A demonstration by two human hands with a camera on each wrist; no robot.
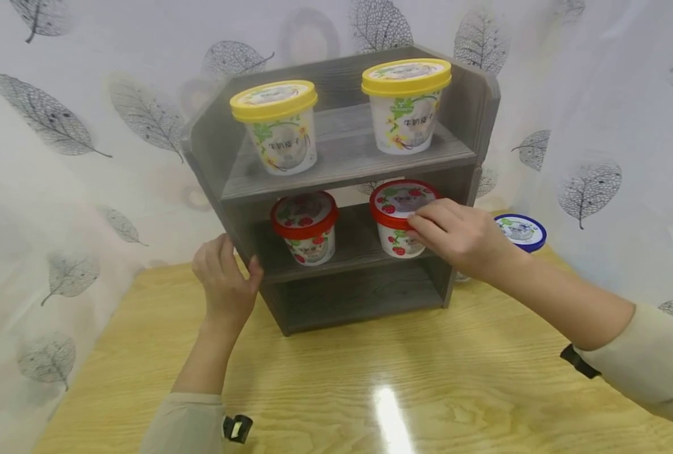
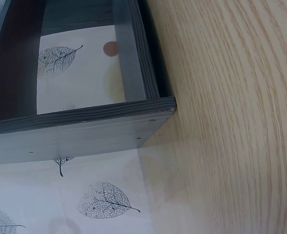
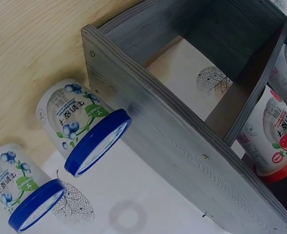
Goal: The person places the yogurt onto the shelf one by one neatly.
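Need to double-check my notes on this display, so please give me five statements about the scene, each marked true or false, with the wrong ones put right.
1. Both yellow-lidded tubs stand on the top shelf. True.
2. The right hand holds a yellow-lidded tub. False: it holds the right red-lidded tub.
3. The left hand touches the left side of the shelf unit. True.
4. Two blue-lidded tubs stand inside the shelf unit. False: they stand beside it, on the table.
5. The left red-lidded tub is in the bottom compartment. False: it stands on the middle shelf.
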